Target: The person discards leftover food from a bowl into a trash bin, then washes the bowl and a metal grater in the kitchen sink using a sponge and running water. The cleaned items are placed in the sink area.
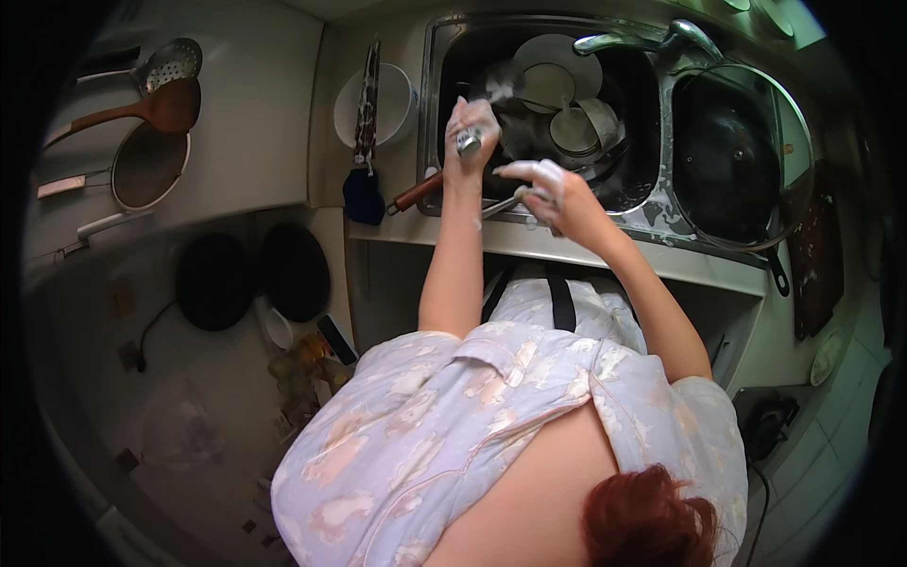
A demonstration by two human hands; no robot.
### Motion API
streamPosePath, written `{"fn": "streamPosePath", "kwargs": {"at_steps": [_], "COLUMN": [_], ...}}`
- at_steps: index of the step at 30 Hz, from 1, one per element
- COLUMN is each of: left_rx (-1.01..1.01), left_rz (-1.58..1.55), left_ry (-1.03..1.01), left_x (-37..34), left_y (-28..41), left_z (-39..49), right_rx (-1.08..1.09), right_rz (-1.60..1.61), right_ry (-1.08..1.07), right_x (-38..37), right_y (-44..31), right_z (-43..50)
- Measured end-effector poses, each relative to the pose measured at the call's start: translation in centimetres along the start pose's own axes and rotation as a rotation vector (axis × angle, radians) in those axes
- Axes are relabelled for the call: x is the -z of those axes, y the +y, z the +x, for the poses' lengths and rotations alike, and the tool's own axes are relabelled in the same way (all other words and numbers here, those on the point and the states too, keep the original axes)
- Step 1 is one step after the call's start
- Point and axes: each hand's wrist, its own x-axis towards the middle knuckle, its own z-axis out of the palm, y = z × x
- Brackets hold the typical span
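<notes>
My left hand [476,117] is closed around a metal-ended utensil handle [468,142] over the left side of the sink. What the far end of this utensil is, I cannot tell. Suds cover the fingers of my right hand [553,193], held above the sink's front rim with the index finger stretched out. A metal handle [502,206] lies by its curled fingers; whether they grip it is unclear. Below both hands, the sink [641,170] holds a white plate [587,67], a smaller dish [547,86] and stacked bowls [599,120], partly in shadow. A brown handle [418,193] sticks out over the rim beneath my left wrist.
A chrome faucet [623,44] reaches over the sink. To the right sit a glass lid [804,135] and a dark pan [730,156]. At left are a white bowl [400,99] and a dark blue cloth-like item [363,197]. A skimmer [173,64], brown spatula [173,105] and strainer [150,166] hang nearby.
</notes>
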Motion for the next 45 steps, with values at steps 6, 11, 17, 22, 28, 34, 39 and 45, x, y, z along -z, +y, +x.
{"fn": "streamPosePath", "kwargs": {"at_steps": [6,11,17,22,28,34,39,45], "left_rx": [-0.062,-0.069,-0.035,0.073,0.143,0.353,0.273,0.138], "left_rz": [-0.273,-0.385,-0.462,-0.545,-0.596,-0.560,-0.527,0.030], "left_ry": [-0.292,-0.339,-0.346,-0.439,-0.507,-0.623,-0.586,-0.216], "left_x": [-2.0,-2.4,-1.7,-1.4,-2.7,-4.1,-3.8,-1.8], "left_y": [-1.5,-1.8,-1.4,-1.4,-2.8,-4.5,-5.0,-3.3], "left_z": [2.0,2.6,3.2,3.5,4.3,4.4,4.7,2.2], "right_rx": [0.090,0.074,0.092,0.112,-0.003,0.142,-0.036,-0.130], "right_rz": [0.047,-0.017,0.098,0.031,0.280,0.075,0.271,0.154], "right_ry": [-0.202,-0.295,-0.209,-0.307,-0.170,-0.361,-0.091,-0.145], "right_x": [0.1,0.6,0.8,1.0,1.3,1.6,2.0,4.5], "right_y": [-2.2,-2.4,-2.1,-1.5,-0.8,-0.9,-1.4,-1.5], "right_z": [-1.8,-1.6,-2.1,-3.4,-4.0,-4.4,-3.6,-2.3]}}
